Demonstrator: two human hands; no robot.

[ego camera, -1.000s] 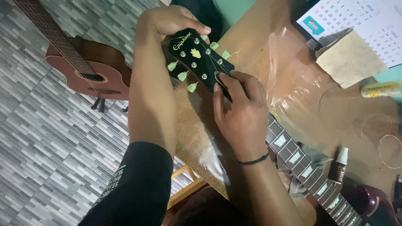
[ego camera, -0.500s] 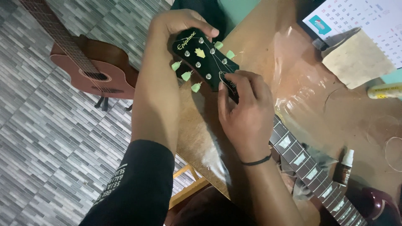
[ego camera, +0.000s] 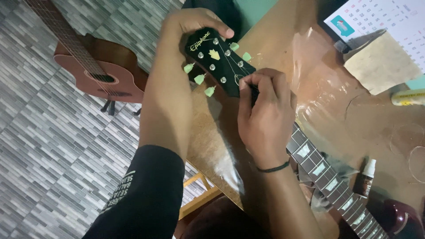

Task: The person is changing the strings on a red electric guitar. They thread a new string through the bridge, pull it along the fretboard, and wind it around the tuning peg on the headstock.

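**Headstock being held and pinched at the nut end**

The black guitar headstock (ego camera: 217,62) is being held over the edge of the brown table (ego camera: 283,48). Its top end is being gripped by the left hand (ego camera: 195,24), fingers curled around it. The right hand (ego camera: 265,115) is being pressed onto the headstock's lower end, fingertips (ego camera: 250,84) pinched together; whatever is being pinched cannot be told. A small dropper bottle (ego camera: 365,179) is standing beside the fretboard (ego camera: 327,177). A brown acoustic guitar (ego camera: 95,73) is lying on the tiled floor.

2 guitars (ego camera: 221,66) (ego camera: 95,75), 2 hands (ego camera: 195,22) (ego camera: 265,110), 1 small bottle (ego camera: 365,178)
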